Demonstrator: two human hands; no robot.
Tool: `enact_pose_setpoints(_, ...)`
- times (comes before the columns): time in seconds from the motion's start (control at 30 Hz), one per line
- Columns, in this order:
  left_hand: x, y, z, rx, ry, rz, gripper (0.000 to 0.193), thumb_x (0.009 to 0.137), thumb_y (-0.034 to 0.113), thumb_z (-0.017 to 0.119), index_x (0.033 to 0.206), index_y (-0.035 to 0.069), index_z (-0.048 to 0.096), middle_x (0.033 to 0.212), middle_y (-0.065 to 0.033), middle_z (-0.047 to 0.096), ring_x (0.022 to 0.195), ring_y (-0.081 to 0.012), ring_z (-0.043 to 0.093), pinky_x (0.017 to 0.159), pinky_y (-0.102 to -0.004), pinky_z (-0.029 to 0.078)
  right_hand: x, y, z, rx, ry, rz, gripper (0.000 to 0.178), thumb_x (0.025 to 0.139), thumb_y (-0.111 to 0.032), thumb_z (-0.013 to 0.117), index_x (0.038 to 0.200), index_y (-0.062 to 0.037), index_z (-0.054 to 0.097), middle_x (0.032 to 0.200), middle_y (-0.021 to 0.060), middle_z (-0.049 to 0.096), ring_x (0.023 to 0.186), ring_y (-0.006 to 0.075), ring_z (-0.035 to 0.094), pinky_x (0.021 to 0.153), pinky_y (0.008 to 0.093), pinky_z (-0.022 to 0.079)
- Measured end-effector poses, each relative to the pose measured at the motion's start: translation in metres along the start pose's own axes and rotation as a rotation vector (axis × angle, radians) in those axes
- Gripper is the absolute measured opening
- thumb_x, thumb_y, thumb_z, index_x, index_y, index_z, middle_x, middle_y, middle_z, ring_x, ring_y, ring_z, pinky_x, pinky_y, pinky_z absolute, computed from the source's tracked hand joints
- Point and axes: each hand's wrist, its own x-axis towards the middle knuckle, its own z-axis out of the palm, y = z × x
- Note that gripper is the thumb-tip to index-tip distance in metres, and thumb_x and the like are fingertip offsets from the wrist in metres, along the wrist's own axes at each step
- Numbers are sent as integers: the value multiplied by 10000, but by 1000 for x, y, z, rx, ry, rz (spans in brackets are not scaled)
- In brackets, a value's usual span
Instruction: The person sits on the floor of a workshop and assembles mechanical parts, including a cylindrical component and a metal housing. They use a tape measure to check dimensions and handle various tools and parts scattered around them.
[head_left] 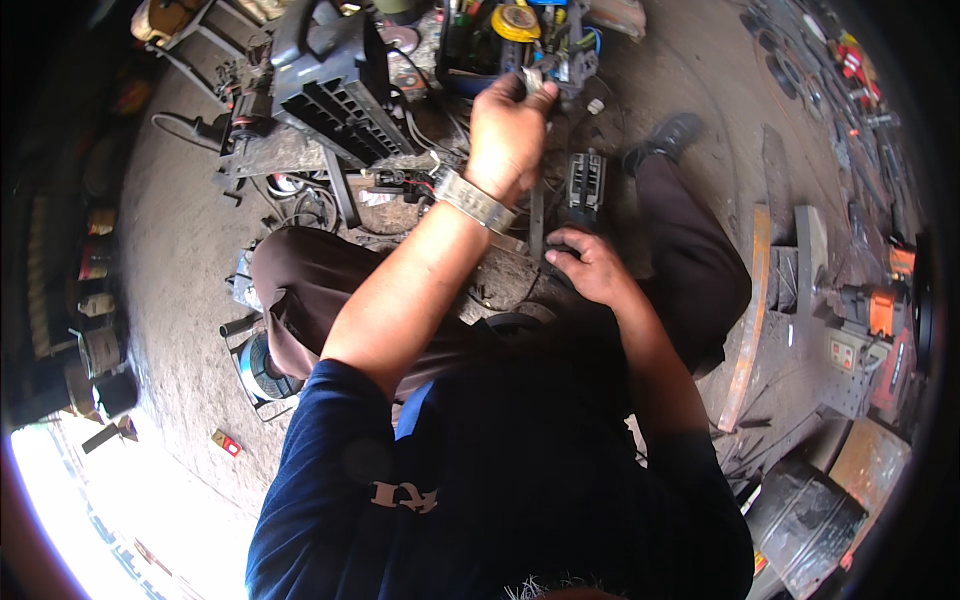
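My left hand [508, 135], with a metal watch band at the wrist, reaches forward to the near edge of a tool box [468, 78]. Its fingers are closed in a pinch, and what they hold is too small to name. My right hand [592, 268] is lower, between my legs, its fingers curled on a dark thing mostly hidden by the hand and shadow. Just ahead of it lies a grey, vented, boxy part [586, 180]. A narrow flat metal bar [537, 222] runs between the two hands.
A large black machine casing with a handle [335, 85] stands ahead on the left, with cables and metal parts around it. A yellow round tape measure [516, 22] sits in the tool box. To the right lie a long rusty strip [748, 320] and an orange-and-grey machine [868, 335].
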Motion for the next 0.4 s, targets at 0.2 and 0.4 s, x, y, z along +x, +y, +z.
enact_pose_setpoints(0.2,8,39,1,-204,-128,0,221,1022,37,618,1225,-52,612,1078,-125,711,927,-231,735,883,-331,628,11,32,3,239,219,353,382,933,-199,751,1248,10,691,1175,168,739,1065,205,689,945,329,520)
enact_pose_setpoints(0.4,4,14,14,-379,-204,-185,193,1020,32,616,1193,-52,602,1020,-137,723,854,-229,744,791,-353,631,29,53,8,1005,251,248,664,967,-176,726,1538,8,441,1394,188,627,1284,225,565,1128,316,390)
